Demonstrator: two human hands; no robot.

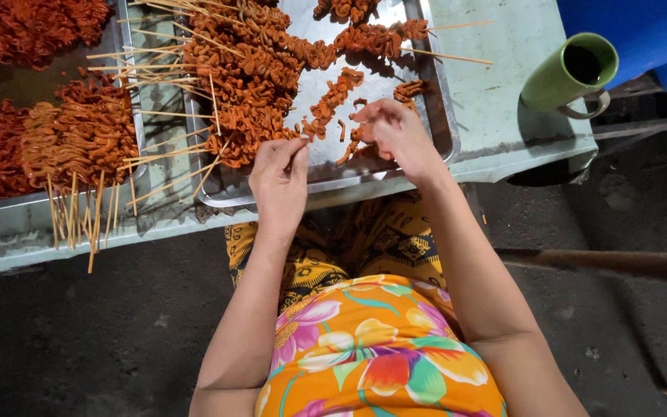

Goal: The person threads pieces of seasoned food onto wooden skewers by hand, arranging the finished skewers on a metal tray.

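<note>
My left hand (pixel 279 174) pinches the near end of a skewer of orange-red marinated meat (pixel 326 108) that lies across a metal tray (pixel 441 116). My right hand (pixel 397 131) hovers just right of that skewer, fingers curled around small meat pieces (pixel 355 139) at the tray's front edge. A heap of finished meat skewers (pixel 252 77) with bamboo sticks poking out fills the tray's left half, right beside my left hand.
A second tray (pixel 9 202) on the left holds more skewers (pixel 79 139) and a mound of raw marinated meat (pixel 28 27). A green mug (pixel 573 73) stands at the pale table's right end (pixel 503 123). A blue container (pixel 642 31) sits beyond. Dark floor lies below.
</note>
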